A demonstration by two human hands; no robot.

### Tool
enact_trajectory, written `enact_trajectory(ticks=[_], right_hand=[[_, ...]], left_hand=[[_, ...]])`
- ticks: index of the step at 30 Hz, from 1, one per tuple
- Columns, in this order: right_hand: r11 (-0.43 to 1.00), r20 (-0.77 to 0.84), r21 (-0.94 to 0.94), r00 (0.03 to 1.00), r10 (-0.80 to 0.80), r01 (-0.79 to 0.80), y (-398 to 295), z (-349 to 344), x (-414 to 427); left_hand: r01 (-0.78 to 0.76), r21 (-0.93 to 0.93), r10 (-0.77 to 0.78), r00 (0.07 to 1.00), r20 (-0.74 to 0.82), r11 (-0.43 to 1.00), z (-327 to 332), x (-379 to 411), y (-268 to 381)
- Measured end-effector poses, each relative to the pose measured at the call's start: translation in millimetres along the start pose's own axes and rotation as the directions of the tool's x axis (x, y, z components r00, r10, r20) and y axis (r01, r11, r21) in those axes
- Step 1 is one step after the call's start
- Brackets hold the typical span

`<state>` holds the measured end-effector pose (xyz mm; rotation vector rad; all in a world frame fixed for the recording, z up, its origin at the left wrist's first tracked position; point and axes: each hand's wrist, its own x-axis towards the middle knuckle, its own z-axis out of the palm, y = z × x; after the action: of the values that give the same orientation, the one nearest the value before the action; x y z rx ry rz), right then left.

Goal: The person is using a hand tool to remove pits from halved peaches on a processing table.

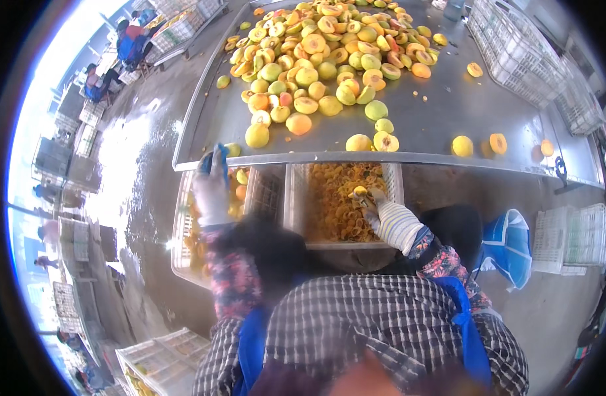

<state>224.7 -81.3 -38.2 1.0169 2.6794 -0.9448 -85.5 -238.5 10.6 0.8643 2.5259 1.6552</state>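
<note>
My left hand, in a pale glove with blue on the fingers, is raised at the table's near left edge. Its fingers are apart, beside a yellow-green fruit, and no held thing shows in it. My right hand, gloved and with a striped cuff, is closed around a small yellow object; whether this is fruit or a tool's end cannot be told. Below that hand, a white plastic crate holds many brown-orange scraps. A heap of whole and halved apricot-like fruits covers much of the metal table.
Under my left arm stands a crate with fruit in it. White crates rest on the table's right side. A blue bag-like item and stacked crates are at right. Seated people work at far left beyond wet floor.
</note>
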Motion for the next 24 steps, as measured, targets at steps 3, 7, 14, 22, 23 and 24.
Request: enact_trajectory(ticks=[3,7,14,22,23,24], right_hand=[[0.936,-0.167,-0.143,0.924,-0.343,0.322,22.9,11.1,2.6],[0.936,-0.265,-0.115,0.897,-0.352,0.334,9.3,0.3,-0.1],[0.968,0.022,0.253,1.000,-0.013,0.007,55.2,42.6,34.9],[0.994,0.024,0.099,0.998,-0.059,0.057,49.2,21.8,23.9],[0.993,0.020,0.104,0.999,-0.051,0.049,53.2,27.5,27.7],[0.995,0.006,0.080,0.999,-0.053,0.052,52.8,29.1,30.1]], left_hand=[[-0.138,0.344,0.138,0.990,0.024,0.929,5.3,12.8,-3.2],[-0.266,0.100,0.207,0.895,0.396,0.959,81.2,1.6,47.1],[-0.441,0.235,0.052,0.548,0.835,0.866,213.8,-12.6,86.8],[-0.475,0.261,0.006,0.490,0.872,0.841,228.0,0.7,83.8],[-0.471,0.230,0.041,0.497,0.867,0.851,226.7,2.8,79.8],[-0.317,0.160,0.060,0.586,0.808,0.935,220.0,3.9,68.4]])
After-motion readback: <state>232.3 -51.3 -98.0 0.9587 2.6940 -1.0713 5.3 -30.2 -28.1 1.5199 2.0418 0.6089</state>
